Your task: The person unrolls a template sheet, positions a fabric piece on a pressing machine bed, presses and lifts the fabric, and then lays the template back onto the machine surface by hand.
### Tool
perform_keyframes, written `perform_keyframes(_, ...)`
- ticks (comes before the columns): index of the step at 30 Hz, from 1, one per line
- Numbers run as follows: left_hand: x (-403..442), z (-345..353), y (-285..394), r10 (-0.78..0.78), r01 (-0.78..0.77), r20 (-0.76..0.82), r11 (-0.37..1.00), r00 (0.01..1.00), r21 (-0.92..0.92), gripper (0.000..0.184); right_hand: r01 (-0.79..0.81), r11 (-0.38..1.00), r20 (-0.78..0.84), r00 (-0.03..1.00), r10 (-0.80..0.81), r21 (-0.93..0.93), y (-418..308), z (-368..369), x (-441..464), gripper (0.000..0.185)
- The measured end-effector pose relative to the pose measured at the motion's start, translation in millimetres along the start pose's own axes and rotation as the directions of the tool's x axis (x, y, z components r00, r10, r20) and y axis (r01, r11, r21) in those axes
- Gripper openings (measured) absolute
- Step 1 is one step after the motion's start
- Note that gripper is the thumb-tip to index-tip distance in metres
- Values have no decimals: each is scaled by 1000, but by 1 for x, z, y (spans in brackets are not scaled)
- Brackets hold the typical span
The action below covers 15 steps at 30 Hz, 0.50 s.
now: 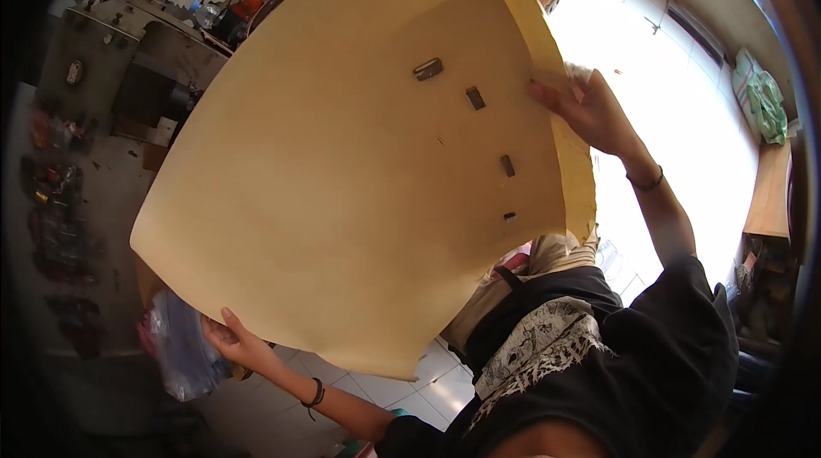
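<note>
A large tan sheet spans the middle of the view, held up between my hands. Several small cut-outs or dark pieces show along its right part. My left hand grips the sheet's lower left edge, thumb on top, fingers partly hidden beneath. My right hand pinches the right edge, where a yellower strip hangs behind the sheet. The lower edge of the sheet is curled near my body.
Plastic bags lie beyond my left hand. Bottles and clutter stand behind the sheet at the upper left. A green bag rests on a wooden cabinet at the right. White floor tiles show below.
</note>
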<state>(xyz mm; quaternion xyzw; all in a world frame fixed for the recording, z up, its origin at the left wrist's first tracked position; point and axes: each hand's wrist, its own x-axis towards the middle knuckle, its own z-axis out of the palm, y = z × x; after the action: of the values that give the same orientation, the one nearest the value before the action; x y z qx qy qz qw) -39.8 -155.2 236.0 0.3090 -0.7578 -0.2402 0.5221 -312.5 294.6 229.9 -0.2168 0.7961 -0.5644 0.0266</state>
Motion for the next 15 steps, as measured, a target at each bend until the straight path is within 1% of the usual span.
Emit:
perform_keyframes(1,-7,2,5,110,-100,-88,988,990,118,44,-71,992,9,997,72,-104,0,3,-11,30)
perform_keyframes(2,-15,3,15,260,-211,-167,941,951,264,46,-88,989,61,994,96,-117,-18,12,-25,30)
perform_keyframes(3,-23,3,32,409,-295,-218,860,886,416,48,-104,986,112,987,119,-133,-36,20,-40,30)
perform_keyframes(4,-26,7,41,550,-349,-233,748,802,564,50,260,957,121,962,-245,-129,-43,38,-42,37)
perform_keyframes(5,-35,13,45,609,-421,-207,718,765,554,51,590,799,129,807,-577,-117,-48,53,-48,46)
perform_keyframes(7,-51,21,54,715,-549,-162,644,681,533,53,626,780,162,771,-615,-17,-48,89,-69,61)
perform_keyframes(9,-66,23,53,714,-586,-112,645,692,490,54,602,794,260,756,-601,83,-53,109,-87,65)
perform_keyframes(10,-76,23,51,708,-598,-85,649,701,470,55,623,774,273,729,-628,117,-50,118,-95,67)
perform_keyframes(11,-85,24,48,696,-604,-55,657,716,451,56,617,772,292,718,-632,155,-50,127,-103,63)
perform_keyframes(14,-99,24,34,637,-596,43,692,770,408,58,638,720,332,640,-693,273,-51,145,-111,56)
perform_keyframes(15,-103,24,30,613,-588,76,705,787,396,59,647,706,339,621,-707,287,-51,148,-112,56)
